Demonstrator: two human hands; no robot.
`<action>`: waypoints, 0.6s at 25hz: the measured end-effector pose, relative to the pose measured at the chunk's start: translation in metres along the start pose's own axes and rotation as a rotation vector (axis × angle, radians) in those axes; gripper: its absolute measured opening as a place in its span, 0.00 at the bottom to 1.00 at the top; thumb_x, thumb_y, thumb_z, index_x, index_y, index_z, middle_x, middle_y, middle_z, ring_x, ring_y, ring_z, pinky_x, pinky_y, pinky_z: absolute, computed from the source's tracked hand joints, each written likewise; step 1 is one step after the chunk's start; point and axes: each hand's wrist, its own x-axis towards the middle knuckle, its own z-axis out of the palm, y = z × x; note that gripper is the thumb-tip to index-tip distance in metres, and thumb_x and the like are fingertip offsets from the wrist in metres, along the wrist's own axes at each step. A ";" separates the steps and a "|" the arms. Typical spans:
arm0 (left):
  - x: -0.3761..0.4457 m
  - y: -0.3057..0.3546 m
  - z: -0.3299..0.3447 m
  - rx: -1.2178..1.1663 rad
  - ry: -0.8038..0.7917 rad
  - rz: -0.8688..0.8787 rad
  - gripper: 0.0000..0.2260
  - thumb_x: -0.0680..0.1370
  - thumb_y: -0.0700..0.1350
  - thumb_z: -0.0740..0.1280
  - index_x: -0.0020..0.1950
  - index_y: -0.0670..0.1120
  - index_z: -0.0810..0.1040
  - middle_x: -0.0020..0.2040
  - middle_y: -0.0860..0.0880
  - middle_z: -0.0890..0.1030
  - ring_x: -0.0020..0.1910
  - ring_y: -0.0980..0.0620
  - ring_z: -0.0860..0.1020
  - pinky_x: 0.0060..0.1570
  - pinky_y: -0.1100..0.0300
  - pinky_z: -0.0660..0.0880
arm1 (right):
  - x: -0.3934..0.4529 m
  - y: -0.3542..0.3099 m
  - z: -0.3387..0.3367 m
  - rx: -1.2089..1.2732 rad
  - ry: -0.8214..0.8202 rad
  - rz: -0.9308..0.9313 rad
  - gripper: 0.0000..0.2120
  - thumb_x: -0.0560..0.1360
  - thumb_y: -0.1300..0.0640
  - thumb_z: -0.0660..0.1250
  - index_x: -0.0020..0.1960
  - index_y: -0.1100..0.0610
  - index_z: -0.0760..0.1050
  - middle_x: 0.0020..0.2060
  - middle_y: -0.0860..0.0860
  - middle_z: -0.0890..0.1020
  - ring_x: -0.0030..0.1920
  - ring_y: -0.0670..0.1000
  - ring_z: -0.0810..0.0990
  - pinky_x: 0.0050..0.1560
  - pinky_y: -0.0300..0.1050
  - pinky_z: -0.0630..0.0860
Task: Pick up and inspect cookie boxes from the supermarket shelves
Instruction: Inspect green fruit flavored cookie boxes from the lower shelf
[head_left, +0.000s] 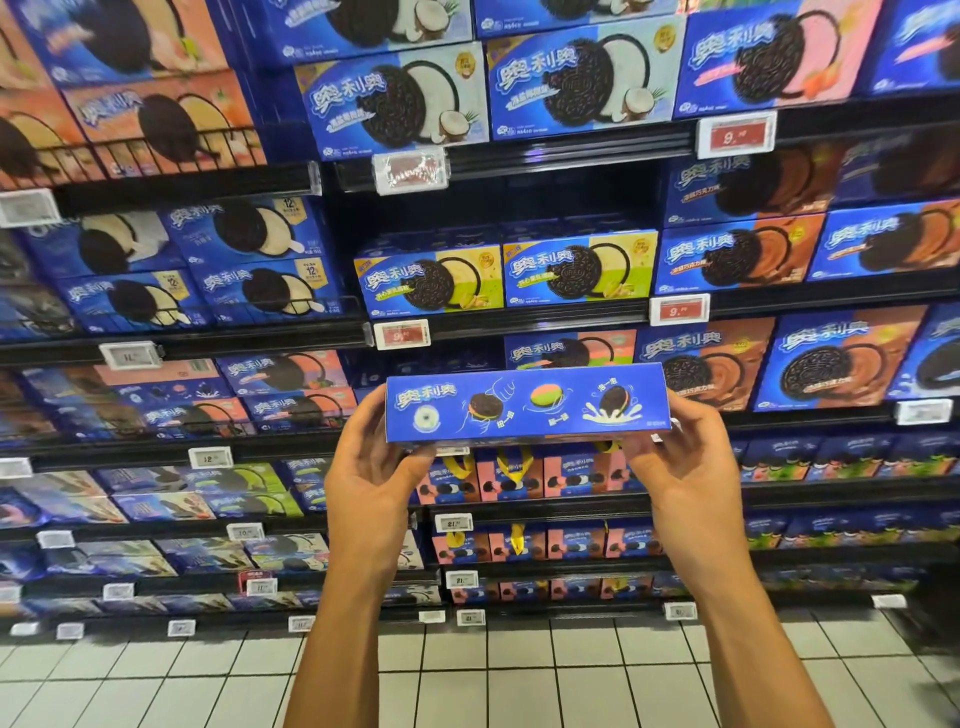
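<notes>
Cookie box (527, 404), a long blue cardboard carton, is being held level in mid-air in front of the shelves, its narrow side panel with small printed cookie pictures facing the camera. Both forearms are reaching up and forward from the bottom of the view. The left hand (371, 467) is clamping the box's left end, palm turned inward, thumb running up that end and fingers hidden behind it. The right hand (685, 462) is gripping the right end in the same way, thumb near the lower right corner. The hands are sitting well apart, one at each end, and open air is lying below the box down to the white tiled floor (467, 675). Just behind the box, black supermarket shelves (519, 322) are carrying rows of blue cookie boxes (576, 273) standing face out, with white price tags (679, 310) clipped along the shelf edges. A dark gap (550, 197) is showing above the middle row.
</notes>
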 end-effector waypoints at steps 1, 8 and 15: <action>0.000 0.000 0.000 -0.001 -0.003 0.000 0.28 0.71 0.33 0.71 0.63 0.61 0.75 0.61 0.58 0.81 0.62 0.56 0.79 0.52 0.65 0.78 | 0.000 0.000 0.000 0.017 -0.007 0.004 0.25 0.76 0.72 0.67 0.57 0.42 0.75 0.60 0.46 0.82 0.62 0.43 0.79 0.55 0.36 0.79; 0.011 -0.003 -0.005 0.053 -0.029 -0.041 0.24 0.70 0.43 0.72 0.65 0.56 0.77 0.59 0.54 0.83 0.58 0.56 0.80 0.50 0.66 0.78 | 0.003 -0.002 -0.011 -0.055 -0.085 0.007 0.21 0.75 0.63 0.72 0.58 0.40 0.75 0.59 0.43 0.82 0.62 0.45 0.80 0.62 0.47 0.78; 0.038 -0.004 0.005 0.123 -0.005 -0.378 0.12 0.71 0.55 0.72 0.50 0.51 0.84 0.47 0.51 0.87 0.38 0.53 0.85 0.29 0.64 0.76 | 0.019 -0.001 -0.003 0.061 -0.071 0.325 0.21 0.69 0.40 0.72 0.60 0.43 0.77 0.55 0.55 0.82 0.57 0.57 0.81 0.56 0.55 0.78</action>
